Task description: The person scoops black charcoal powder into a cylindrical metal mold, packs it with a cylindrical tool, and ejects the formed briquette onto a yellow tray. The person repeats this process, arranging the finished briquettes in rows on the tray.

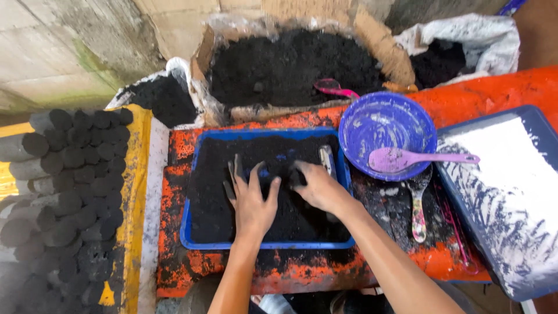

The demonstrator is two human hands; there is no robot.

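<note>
A blue tray (187, 216) full of black powder sits on an orange, soot-stained table (174, 267). My left hand (251, 197) lies flat on the powder with its blackened fingers spread. My right hand (317, 185) presses into the powder beside it, fingers curled down and partly buried. A small metal scoop (327, 160) lies at the tray's right edge, just past my right hand.
A blue bowl (378, 125) holds a purple spoon (418, 158). A patterned spoon (417, 212) lies below it. At right a blue tray (537, 125) holds white powder. Behind, a cardboard box (378, 43) and sacks hold black powder. Stacked black cylinders (70, 192) fill the left.
</note>
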